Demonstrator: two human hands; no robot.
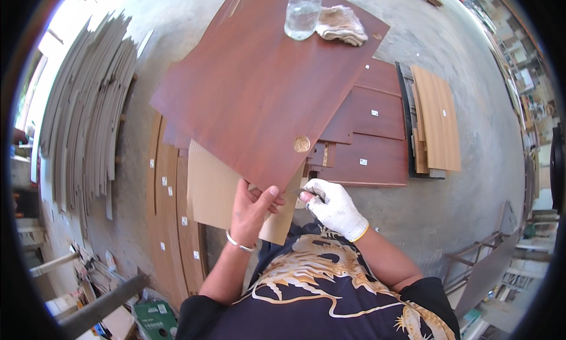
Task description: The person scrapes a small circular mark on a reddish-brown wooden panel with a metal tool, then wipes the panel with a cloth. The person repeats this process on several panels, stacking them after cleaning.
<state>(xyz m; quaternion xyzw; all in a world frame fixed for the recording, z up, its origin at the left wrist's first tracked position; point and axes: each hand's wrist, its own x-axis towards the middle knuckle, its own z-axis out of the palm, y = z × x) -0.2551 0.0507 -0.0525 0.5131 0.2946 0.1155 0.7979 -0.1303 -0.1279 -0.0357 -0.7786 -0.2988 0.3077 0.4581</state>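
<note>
A large red-brown wooden board (pixel 253 92) lies on a stack in front of me, one corner pointing toward my body. My left hand (pixel 250 213), bare with a bangle at the wrist, grips that near corner, thumb on top. Just right of it, my right hand (pixel 339 210) wears a white glove with bare fingertips showing. It pinches a small, thin dark thing (pixel 317 194) close to the board's edge; its kind is not clear. Near the corner, the board has a round hole (pixel 302 144) with a rough tan inside. Farther off stand a clear bottle (pixel 302 19) and a folded whitish cloth (pixel 342 26).
Corrugated cardboard (pixel 212 187) sticks out below the board. More red-brown panels (pixel 377 125) lie to the right, beside light wood panels (pixel 437 119). Long brown planks (pixel 168 222) and a stack of grey strips (pixel 88 116) are on the left. A green box (pixel 154 319) is at lower left.
</note>
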